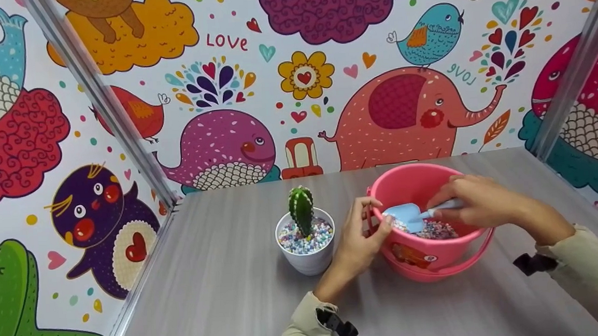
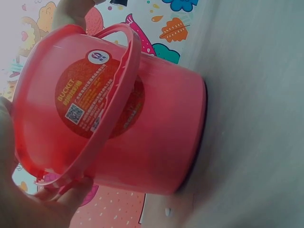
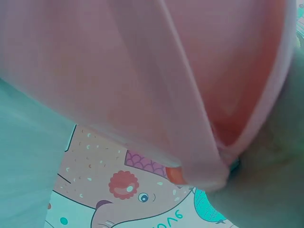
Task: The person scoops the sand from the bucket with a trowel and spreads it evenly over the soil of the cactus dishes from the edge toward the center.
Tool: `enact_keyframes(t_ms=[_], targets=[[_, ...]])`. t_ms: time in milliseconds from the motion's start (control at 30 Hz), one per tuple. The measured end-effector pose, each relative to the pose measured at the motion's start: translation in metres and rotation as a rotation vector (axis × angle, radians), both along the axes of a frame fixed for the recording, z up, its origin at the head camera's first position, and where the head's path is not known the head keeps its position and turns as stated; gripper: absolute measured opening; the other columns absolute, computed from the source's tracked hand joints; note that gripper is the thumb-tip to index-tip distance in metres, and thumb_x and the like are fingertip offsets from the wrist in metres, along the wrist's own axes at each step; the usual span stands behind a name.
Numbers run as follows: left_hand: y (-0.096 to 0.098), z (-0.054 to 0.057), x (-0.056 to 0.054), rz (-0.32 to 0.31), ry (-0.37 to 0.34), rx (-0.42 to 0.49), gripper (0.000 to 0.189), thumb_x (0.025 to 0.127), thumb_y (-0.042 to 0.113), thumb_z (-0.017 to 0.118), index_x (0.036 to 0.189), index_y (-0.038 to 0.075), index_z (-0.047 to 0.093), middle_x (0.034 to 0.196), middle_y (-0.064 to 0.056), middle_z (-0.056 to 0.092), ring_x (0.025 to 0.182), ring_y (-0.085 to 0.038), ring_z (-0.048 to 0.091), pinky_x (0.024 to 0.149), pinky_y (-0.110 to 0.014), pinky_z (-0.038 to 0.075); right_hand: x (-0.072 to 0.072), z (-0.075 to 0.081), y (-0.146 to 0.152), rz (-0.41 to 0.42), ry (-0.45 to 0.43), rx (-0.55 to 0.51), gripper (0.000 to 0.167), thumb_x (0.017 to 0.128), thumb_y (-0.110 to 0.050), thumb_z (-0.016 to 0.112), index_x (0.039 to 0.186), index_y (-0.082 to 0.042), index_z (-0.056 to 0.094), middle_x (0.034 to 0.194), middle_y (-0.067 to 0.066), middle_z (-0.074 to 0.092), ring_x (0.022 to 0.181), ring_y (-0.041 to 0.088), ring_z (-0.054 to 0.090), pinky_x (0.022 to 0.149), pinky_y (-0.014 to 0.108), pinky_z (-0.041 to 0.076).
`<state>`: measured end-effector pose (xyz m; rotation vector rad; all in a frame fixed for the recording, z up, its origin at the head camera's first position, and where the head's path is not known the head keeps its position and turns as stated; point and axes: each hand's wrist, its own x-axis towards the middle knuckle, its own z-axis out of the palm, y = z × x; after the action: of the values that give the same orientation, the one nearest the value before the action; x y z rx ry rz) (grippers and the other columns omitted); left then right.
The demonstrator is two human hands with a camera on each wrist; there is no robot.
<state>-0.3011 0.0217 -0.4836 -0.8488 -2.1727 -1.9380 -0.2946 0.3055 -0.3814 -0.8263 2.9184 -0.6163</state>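
Note:
In the head view a pink bucket (image 1: 447, 255) stands on the table, its handle (image 1: 483, 250) hanging down at the near side. Small multicoloured pebbles (image 1: 440, 230) lie inside it. My left hand (image 1: 358, 239) grips the bucket's left rim; the left wrist view shows fingers (image 2: 78, 192) by the handle joint. With my right hand (image 1: 472, 199) over the opening, I hold a light-blue toy shovel (image 1: 408, 213) by its handle. The shovel's blade is inside the bucket, near the left rim, close to the pebbles. The right wrist view shows mostly the bucket's wall (image 3: 71, 61).
Left of the bucket stands a white pot (image 1: 307, 263) with a green cactus (image 1: 300, 209) in similar pebbles. A grey table (image 1: 217, 277) lies beneath. Cartoon-printed panels (image 1: 301, 27) rise at the back and sides, with metal posts (image 1: 102, 97) at the corners.

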Motion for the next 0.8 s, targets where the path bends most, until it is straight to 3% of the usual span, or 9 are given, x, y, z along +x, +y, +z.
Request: enact_keyframes(t_ms=[167, 333, 533, 633, 800], targets=[[0.001, 0.0, 0.002, 0.007, -0.002, 0.01, 0.04, 0.1, 0.036, 0.071, 0.135, 0.024, 0.055, 0.141, -0.003, 0.056, 0.131, -0.027, 0.065, 0.093, -0.029, 0.064, 0.008, 0.002, 0.004, -0.009, -0.007, -0.031, 0.031, 0.092, -0.034, 0.087, 0.121, -0.023, 0.085, 0.119, -0.004, 0.08, 0.109, 0.021, 0.07, 0.076, 0.032, 0.067], [0.001, 0.001, 0.003, 0.003, -0.021, 0.016, 0.045, 0.1, 0.04, 0.07, 0.14, 0.028, 0.054, 0.146, -0.001, 0.055, 0.135, -0.03, 0.063, 0.096, -0.031, 0.063, 0.015, 0.004, 0.008, -0.002, 0.029, -0.031, 0.03, 0.091, -0.034, 0.088, 0.12, -0.027, 0.084, 0.117, -0.007, 0.079, 0.104, 0.015, 0.068, 0.072, 0.02, 0.061], [0.001, 0.003, 0.003, 0.007, -0.034, -0.005, 0.046, 0.1, 0.041, 0.07, 0.141, 0.029, 0.054, 0.147, -0.001, 0.054, 0.137, -0.031, 0.062, 0.1, -0.033, 0.062, 0.02, 0.004, 0.011, -0.004, 0.039, -0.053, 0.036, 0.089, -0.035, 0.089, 0.123, -0.023, 0.084, 0.117, -0.007, 0.079, 0.103, 0.016, 0.069, 0.072, 0.02, 0.062], [-0.001, 0.007, 0.004, 0.048, -0.031, -0.053, 0.044, 0.1, 0.046, 0.071, 0.139, 0.032, 0.056, 0.147, -0.001, 0.055, 0.138, -0.026, 0.061, 0.105, -0.035, 0.06, 0.02, 0.004, 0.012, -0.017, 0.027, -0.06, 0.036, 0.09, -0.034, 0.089, 0.124, -0.022, 0.083, 0.117, -0.005, 0.08, 0.104, 0.017, 0.07, 0.073, 0.022, 0.063], [-0.006, 0.015, 0.008, 0.148, 0.026, -0.185, 0.047, 0.098, 0.055, 0.07, 0.136, 0.03, 0.063, 0.164, -0.002, 0.047, 0.15, -0.023, 0.051, 0.117, -0.046, 0.052, 0.02, 0.003, 0.012, -0.042, 0.018, -0.057, 0.035, 0.091, -0.033, 0.088, 0.124, -0.022, 0.083, 0.117, -0.005, 0.08, 0.104, 0.019, 0.071, 0.073, 0.023, 0.064]])
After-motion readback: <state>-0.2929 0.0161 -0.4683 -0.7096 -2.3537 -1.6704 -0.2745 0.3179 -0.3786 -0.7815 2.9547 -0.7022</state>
